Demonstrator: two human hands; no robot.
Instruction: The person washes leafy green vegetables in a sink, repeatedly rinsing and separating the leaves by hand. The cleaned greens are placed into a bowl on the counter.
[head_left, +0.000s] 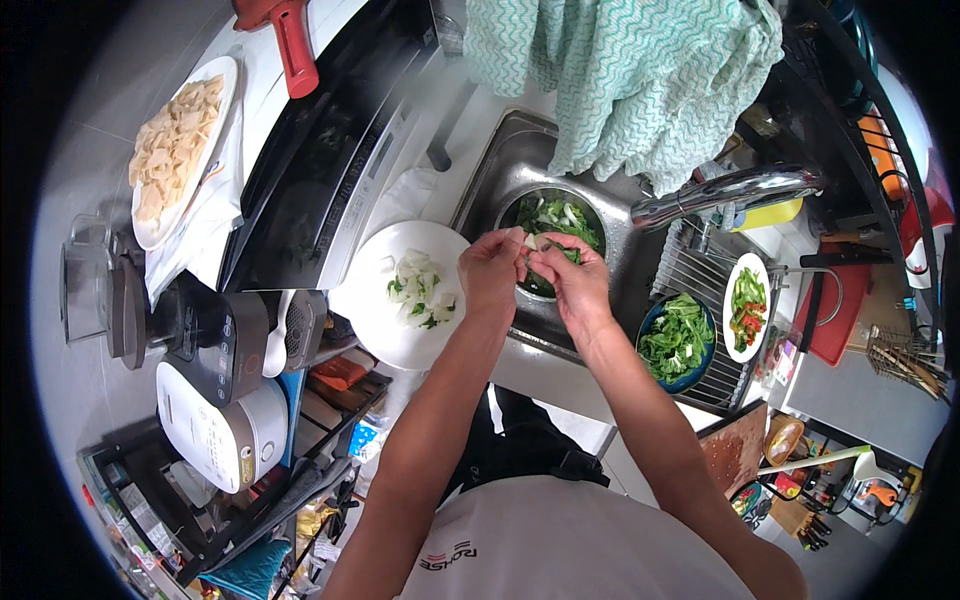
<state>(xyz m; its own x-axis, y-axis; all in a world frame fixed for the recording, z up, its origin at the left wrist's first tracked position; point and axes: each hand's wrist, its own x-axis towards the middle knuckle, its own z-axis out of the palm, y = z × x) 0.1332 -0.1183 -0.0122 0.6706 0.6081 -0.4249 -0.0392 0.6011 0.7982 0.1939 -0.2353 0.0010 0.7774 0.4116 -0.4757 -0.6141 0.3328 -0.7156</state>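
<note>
Over the sink, my left hand (493, 268) and my right hand (571, 277) meet, both pinching a small piece of leafy green vegetable (532, 241) with a pale stem. Beneath them a round metal bowl (604, 225) with leafy greens sits in the stainless steel sink (487, 176); my hands hide part of it. A white plate (365, 330) with cut pale stems and bits of green lies left of my left hand. To the right, a blue bowl (697, 385) of leafy greens rests on the drying rack.
A chrome faucet (727, 193) reaches over the sink's right side. A green patterned cloth (622, 82) hangs above. An oval plate of sliced peppers (729, 330) stands on the ribbed rack (724, 394). At left are a black appliance (300, 187) and an oval plate of pale flat pieces (229, 75).
</note>
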